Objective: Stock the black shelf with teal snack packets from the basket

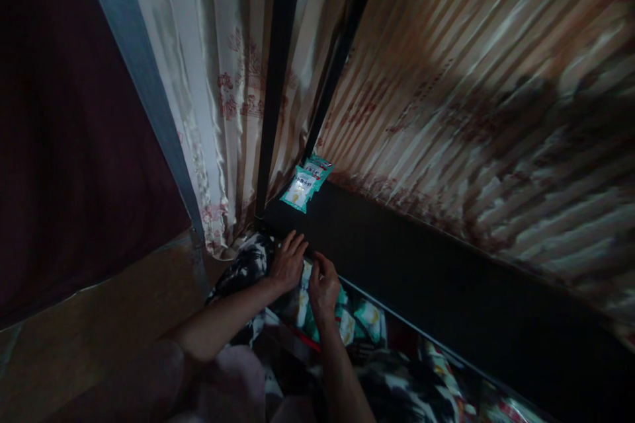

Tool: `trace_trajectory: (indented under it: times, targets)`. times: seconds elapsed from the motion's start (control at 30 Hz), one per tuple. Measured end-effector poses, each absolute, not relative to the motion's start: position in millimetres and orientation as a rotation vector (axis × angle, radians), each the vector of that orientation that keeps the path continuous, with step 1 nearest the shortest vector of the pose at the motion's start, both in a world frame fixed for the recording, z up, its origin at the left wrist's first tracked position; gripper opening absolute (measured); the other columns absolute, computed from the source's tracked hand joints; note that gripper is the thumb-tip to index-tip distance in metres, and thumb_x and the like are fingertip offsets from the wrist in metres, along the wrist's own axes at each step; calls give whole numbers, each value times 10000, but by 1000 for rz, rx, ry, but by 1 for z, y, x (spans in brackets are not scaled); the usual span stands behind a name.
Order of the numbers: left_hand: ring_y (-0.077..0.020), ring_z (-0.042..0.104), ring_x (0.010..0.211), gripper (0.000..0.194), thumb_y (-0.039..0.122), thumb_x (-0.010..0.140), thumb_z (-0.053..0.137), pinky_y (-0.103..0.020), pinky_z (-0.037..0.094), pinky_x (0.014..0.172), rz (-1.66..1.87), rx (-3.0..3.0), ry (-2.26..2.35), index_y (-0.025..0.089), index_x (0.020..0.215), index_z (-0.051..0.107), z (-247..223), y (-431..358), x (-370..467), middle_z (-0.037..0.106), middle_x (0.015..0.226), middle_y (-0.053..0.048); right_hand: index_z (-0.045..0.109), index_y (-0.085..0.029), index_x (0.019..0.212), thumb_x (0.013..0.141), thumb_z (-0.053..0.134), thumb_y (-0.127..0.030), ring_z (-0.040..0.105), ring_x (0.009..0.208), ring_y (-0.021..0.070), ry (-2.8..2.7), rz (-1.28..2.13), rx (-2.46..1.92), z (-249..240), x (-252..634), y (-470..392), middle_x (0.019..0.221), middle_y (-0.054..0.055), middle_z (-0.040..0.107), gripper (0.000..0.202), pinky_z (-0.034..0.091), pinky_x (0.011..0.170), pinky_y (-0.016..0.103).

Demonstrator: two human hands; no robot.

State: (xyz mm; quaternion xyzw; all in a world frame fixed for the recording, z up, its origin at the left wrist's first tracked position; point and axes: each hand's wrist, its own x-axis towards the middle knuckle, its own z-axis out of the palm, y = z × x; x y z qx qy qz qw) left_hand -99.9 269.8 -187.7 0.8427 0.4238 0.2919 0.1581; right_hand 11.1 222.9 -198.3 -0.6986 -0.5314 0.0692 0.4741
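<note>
My left hand (288, 264) lies at the near edge of the black shelf (377, 244), palm down with its fingers stretched out. Beside it, my right hand (324, 287) is closed, its fingers curled near the same edge; whatever it may hold is hidden. Under and around the right hand are several green-and-white snack packets (368, 318) in a dark container or bag, only partly visible. Two more packets of that kind, a front packet (298, 190) and one behind it (317, 167), overlap on the shelf's far left corner.
Two dark upright posts (278, 79) rise at the shelf's left end. Pleated curtains (446, 112) with red prints hang behind it. A dark maroon cloth (74, 132) hangs at left above the tiled floor (119, 310). Colourful packaging (446, 370) lies below the shelf's front edge.
</note>
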Motion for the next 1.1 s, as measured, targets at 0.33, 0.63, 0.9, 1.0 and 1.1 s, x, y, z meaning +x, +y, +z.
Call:
trace_trajectory:
  times: [0.33, 0.63, 0.9, 1.0, 1.1]
  targets:
    - [-287, 182, 1399, 527, 199, 789, 478, -466, 247, 1125, 430, 2257, 1354, 112, 1308, 460, -227, 207, -103, 285, 1490, -139, 655, -124, 1002, 859, 341, -383, 638, 897, 232, -1367, 259, -1878, -266, 19, 153, 959, 150, 688, 432, 498, 809, 379]
    - [-295, 212, 1380, 557, 239, 781, 484, -479, 188, 1129, 327, 2238, 1423, 131, 1326, 441, -239, 206, -103, 404, 1415, -133, 671, -154, 953, 834, 357, -292, 639, 879, 228, -1488, 370, -1958, -268, 2, 133, 915, 123, 686, 362, 496, 793, 356]
    - [-300, 329, 1303, 480, 262, 801, 473, -486, 214, 1101, 234, 2337, 1378, 140, 1265, 507, -222, 200, -110, 533, 1275, -131, 673, -162, 932, 824, 384, -270, 658, 841, 210, -1545, 438, -1972, -258, -1, 126, 903, 101, 704, 327, 493, 762, 308]
    - [-299, 341, 1287, 456, 291, 808, 491, -491, 221, 1090, 239, 2380, 1366, 159, 1242, 522, -224, 199, -112, 552, 1241, -125, 661, -176, 988, 823, 411, -271, 658, 883, 205, -1547, 473, -1993, -256, -2, 124, 946, 91, 705, 315, 492, 785, 307]
    - [-289, 345, 1279, 435, 281, 810, 501, -485, 218, 1091, 264, 2384, 1359, 175, 1231, 527, -227, 197, -114, 561, 1222, -112, 636, -183, 1030, 833, 436, -281, 647, 908, 206, -1642, 490, -1974, -254, -3, 117, 971, 87, 692, 297, 492, 790, 309]
